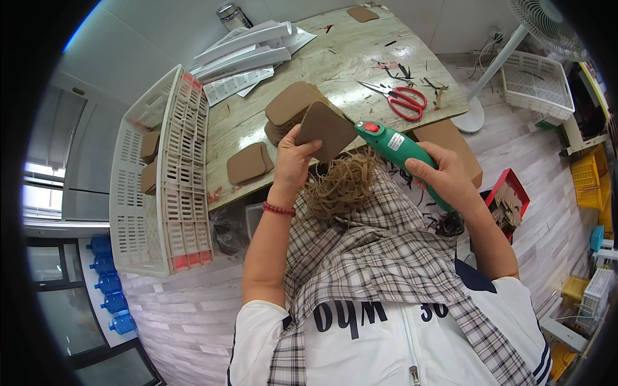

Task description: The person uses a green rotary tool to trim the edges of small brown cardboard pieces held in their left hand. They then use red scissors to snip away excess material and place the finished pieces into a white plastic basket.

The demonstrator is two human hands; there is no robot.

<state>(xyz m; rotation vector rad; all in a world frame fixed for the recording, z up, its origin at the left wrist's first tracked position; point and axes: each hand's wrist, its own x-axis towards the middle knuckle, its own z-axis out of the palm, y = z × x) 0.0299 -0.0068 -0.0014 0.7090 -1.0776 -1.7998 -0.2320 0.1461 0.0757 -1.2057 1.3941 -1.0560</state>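
Observation:
My left hand pinches a brown square pad with rounded corners, thumb on its face, fingers behind. In my right hand is a green handheld power tool with a red button; its narrow tip meets or lies very close to the pad's right edge. I cannot tell whether they touch. A tangle of thin brown trimmings lies on my checked apron below the pad. Behind the pad stands a stack of similar pads, and a smaller pile of pads sits nearer the table's front edge.
Red-handled scissors lie on the worn table among black scraps. Papers are heaped at the back left. A white plastic crate stands on its side at left. Right of me are a red box of brown pieces and a fan.

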